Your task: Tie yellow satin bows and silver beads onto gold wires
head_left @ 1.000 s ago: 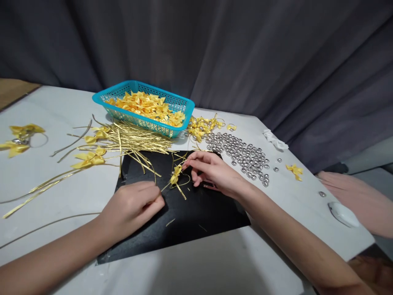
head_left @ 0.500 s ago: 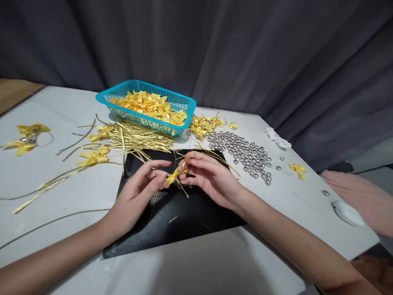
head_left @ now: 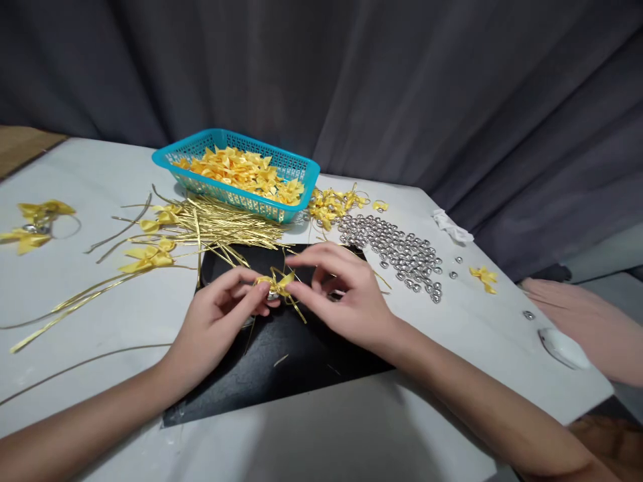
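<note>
A small yellow ribbon bow [head_left: 279, 284] with a silver piece and gold wire is between my hands, above a black mat [head_left: 281, 375]. My left hand [head_left: 221, 311] pinches the bow's left side between thumb and fingers. On the bow's right side rests the thumb tip of my right hand [head_left: 346, 291]; its index finger is stretched out above and the other fingers are curled. Behind the hands lies a pile of gold wire ties [head_left: 231, 224]. To the right of it are many silver beads [head_left: 396, 248].
A blue basket [head_left: 236, 194] of yellow bows stands at the back. More finished-looking bows [head_left: 331, 204] lie beside it, others [head_left: 40, 224] at the left. A white crumpled cloth [head_left: 452, 226] and a white device [head_left: 563, 348] are on the right.
My right hand has turned, its thumb now against the bow and its index finger stretched out. The bow has shifted slightly left and turned, with its silver piece showing below.
</note>
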Motion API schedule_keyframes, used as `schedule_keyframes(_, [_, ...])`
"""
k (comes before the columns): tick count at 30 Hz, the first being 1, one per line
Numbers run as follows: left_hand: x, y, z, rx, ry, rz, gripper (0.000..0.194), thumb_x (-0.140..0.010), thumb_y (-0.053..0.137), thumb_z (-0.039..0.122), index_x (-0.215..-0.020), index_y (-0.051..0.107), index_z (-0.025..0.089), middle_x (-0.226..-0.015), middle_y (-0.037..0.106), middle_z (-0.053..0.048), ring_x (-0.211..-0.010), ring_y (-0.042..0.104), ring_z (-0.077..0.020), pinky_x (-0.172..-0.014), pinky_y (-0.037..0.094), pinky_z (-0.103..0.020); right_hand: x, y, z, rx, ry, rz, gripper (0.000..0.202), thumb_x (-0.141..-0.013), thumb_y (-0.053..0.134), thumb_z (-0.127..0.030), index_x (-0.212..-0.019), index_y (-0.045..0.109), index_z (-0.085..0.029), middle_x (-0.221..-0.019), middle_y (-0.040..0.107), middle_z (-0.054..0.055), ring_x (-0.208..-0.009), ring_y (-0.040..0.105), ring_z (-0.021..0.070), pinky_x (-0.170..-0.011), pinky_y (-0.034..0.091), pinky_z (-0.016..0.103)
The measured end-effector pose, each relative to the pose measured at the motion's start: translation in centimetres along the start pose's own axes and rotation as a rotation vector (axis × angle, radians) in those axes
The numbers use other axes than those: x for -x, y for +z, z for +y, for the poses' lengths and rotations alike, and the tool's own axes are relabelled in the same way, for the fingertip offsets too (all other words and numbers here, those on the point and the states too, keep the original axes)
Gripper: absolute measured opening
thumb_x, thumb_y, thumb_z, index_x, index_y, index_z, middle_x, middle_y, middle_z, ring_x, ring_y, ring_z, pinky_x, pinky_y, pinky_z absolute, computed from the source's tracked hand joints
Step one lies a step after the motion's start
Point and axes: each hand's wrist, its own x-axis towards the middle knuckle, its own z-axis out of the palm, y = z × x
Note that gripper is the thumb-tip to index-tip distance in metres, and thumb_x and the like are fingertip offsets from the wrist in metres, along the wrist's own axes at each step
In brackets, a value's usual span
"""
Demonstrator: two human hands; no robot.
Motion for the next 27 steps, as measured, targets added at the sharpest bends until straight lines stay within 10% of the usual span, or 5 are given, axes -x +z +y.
schedule_keyframes(14, [0.4,-0.1,-0.2,-0.086,0.076,-0.124,0.015,-0.086,0.059,0.032,-0.079,0.061,0.02,-0.067,0.072,0.002,-0.066,0.07,-0.0103,-0.064,0.054,-0.014,-0.1,-0.2,-0.6,0.191,-0.069,-0.263,0.013,-0.093,0.047,-0.017,-0.081,0.052,-0.016,-0.079,0.052,0.001,-0.066,0.047,0.0096,-0.062,0.041,0.022])
schedule_keyframes(27, [0.3,0.0,-0.3,-0.129,0.035,-0.124,0.019,-0.088,0.055,0.036,-0.077,0.057,0.02,-0.069,0.073,0.0,-0.067,0.069,-0.0126,-0.066,0.054,-0.02,-1.2,-1.6,0.1,0.2,-0.053,-0.148,0.01,-0.089,0.053,-0.017,-0.079,0.054,-0.016,-0.078,0.052,0.001,-0.058,0.044,0.0078,-0.05,0.037,0.02])
